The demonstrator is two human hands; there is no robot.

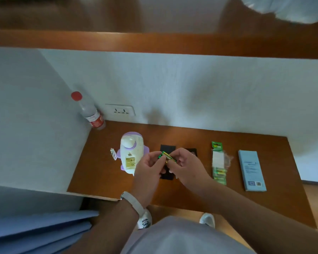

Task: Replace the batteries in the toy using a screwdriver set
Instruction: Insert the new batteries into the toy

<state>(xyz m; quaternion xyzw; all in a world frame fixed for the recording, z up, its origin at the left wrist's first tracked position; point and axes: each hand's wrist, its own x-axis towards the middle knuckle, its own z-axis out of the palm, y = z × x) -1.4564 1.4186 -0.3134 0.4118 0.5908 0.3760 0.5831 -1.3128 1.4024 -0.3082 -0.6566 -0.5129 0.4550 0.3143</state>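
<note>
I pinch the green batteries point(168, 157) between both hands, above the table point(264, 202): my left hand point(150, 166) grips one end and my right hand point(186, 166) grips the other. The toy point(130, 153) lies just left of my hands, open compartment facing up. The battery pack point(218, 165) lies to my right.

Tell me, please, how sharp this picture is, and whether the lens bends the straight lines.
Head view: soft all over, so the print on the blue box cannot be read; the batteries pinched between left hand and right hand look smeared; the wooden ledge at the top is most blurred; the bottle leans outward, probably wide-lens distortion; light is even, without glare.
</note>
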